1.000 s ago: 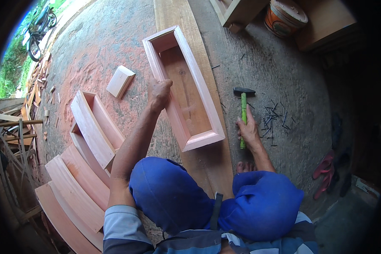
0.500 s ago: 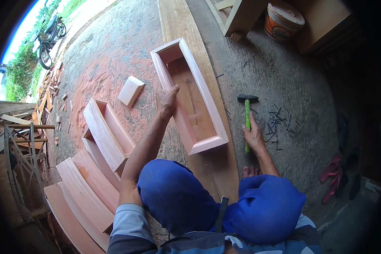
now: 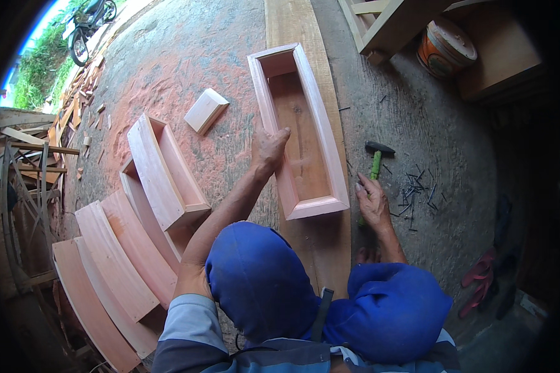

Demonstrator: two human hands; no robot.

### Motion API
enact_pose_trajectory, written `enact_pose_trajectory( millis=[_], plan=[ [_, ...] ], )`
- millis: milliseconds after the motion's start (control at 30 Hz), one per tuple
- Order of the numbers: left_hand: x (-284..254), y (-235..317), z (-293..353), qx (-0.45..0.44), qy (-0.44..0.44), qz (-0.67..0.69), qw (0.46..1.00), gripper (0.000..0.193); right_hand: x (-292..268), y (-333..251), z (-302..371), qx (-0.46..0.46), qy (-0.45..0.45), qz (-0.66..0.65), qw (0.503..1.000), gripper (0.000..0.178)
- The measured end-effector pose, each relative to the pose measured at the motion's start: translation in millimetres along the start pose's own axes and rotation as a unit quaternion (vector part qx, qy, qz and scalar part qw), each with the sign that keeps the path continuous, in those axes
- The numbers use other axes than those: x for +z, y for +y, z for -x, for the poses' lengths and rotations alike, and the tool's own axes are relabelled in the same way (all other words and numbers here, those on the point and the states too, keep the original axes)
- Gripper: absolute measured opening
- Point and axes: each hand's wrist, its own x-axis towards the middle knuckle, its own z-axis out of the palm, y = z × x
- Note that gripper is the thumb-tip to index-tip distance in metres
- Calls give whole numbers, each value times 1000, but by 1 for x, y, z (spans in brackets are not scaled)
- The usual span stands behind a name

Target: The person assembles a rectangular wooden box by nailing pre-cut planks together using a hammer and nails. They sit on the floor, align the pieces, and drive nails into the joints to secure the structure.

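Observation:
A long, open wooden box [image 3: 339, 168] with a bevelled rim lies over a wide plank [image 3: 305, 248] in front of me. My left hand [image 3: 269, 150] is closed around the box's left wall, thumb over the rim. Right of the box, a hammer [image 3: 376, 163] with a dark head and green handle lies on the floor. My right hand [image 3: 374, 204] is over that handle and covers its middle. Its thumb and forefinger come close together; anything pinched there is too small to make out. Several loose nails [image 3: 412, 193] are scattered just right of the hammer.
A bevelled wood block [image 3: 206, 112] sits left of the box amid reddish sawdust. Several more wooden boxes [image 3: 162, 174] stand at my left. A bucket [image 3: 447, 48] and wooden furniture [image 3: 404, 28] are at the far right; pink sandals [image 3: 478, 280] lie at the right.
My view has shifted, so most things appear farther right. The right hand's fingers have moved off the upper handle and drawn together. My left hand keeps its hold on the box.

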Motion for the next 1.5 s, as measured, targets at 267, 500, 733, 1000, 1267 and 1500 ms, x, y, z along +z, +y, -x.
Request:
enact_pose_trajectory(
  millis=[267,500,733,1000,1267,1500],
  plan=[
    [-4,-3,-1,-2,8,-39,999,49,-2,17,-3,6,23,12,1000,39],
    [-1,11,3,-1,0,-51,999,49,-4,34,-14,37,33,47,998,43],
    [-1,11,4,3,3,-30,1000,53,-8,30,-32,64,67,93,991,63],
    [-1,15,6,3,6,-49,999,48,-9,40,-46,109,64,83,989,68],
    [-5,5,-2,32,-1,-60,998,51,-17,36,-41,93,62,42,993,52],
    [-11,1,10,-102,-61,17,993,40,19,21,-8,-30,41,-71,996,46]
  ],
)
